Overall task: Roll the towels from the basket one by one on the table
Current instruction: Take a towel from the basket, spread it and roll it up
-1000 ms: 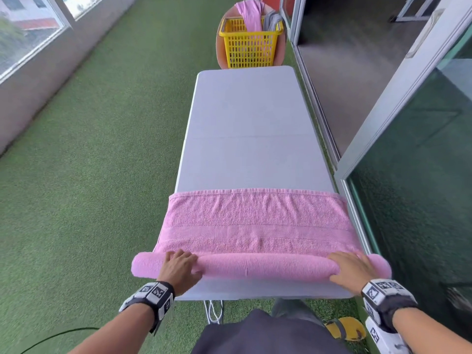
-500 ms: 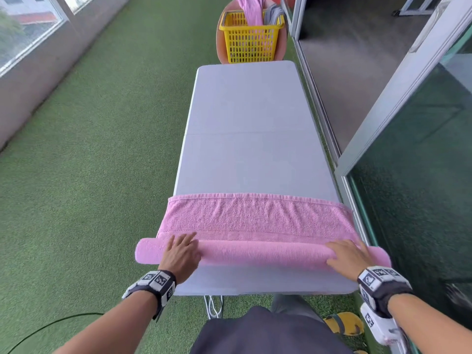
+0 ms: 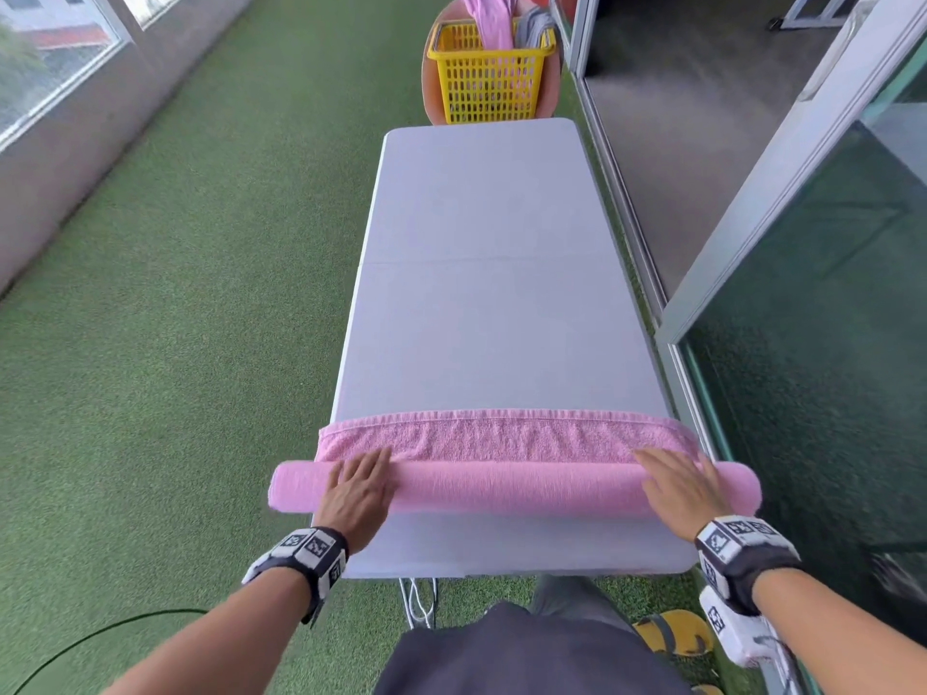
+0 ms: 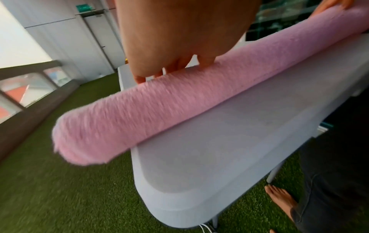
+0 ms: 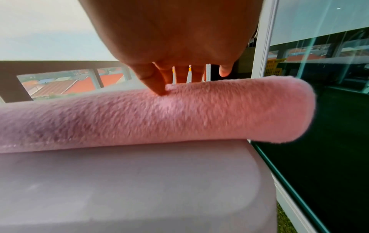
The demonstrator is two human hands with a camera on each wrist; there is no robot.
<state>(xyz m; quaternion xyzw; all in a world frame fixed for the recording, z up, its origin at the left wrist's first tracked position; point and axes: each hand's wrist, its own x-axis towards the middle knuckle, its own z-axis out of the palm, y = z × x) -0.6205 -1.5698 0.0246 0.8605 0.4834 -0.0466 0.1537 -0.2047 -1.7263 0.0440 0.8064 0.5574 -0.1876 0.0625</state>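
A pink towel (image 3: 501, 486) lies across the near end of the white table (image 3: 481, 293), rolled into a long tube with a short flat strip (image 3: 501, 433) left beyond it. Both ends of the roll overhang the table's sides. My left hand (image 3: 358, 486) rests flat on the roll near its left end (image 4: 119, 116), fingers straight. My right hand (image 3: 677, 486) lies flat on the roll near its right end (image 5: 219, 110), fingers spread. A yellow basket (image 3: 489, 72) stands past the table's far end with a pink towel (image 3: 489, 17) and a grey one (image 3: 536, 25) in it.
Green artificial turf (image 3: 175, 318) covers the floor on the left up to a low wall with windows. A glass sliding door and its white frame (image 3: 782, 203) run close along the table's right side. A cable (image 3: 416, 599) hangs under the near table edge.
Both hands have pushed the roll away from me along the table. The roll has grown thicker and the flat strip of towel beyond it has become shorter.
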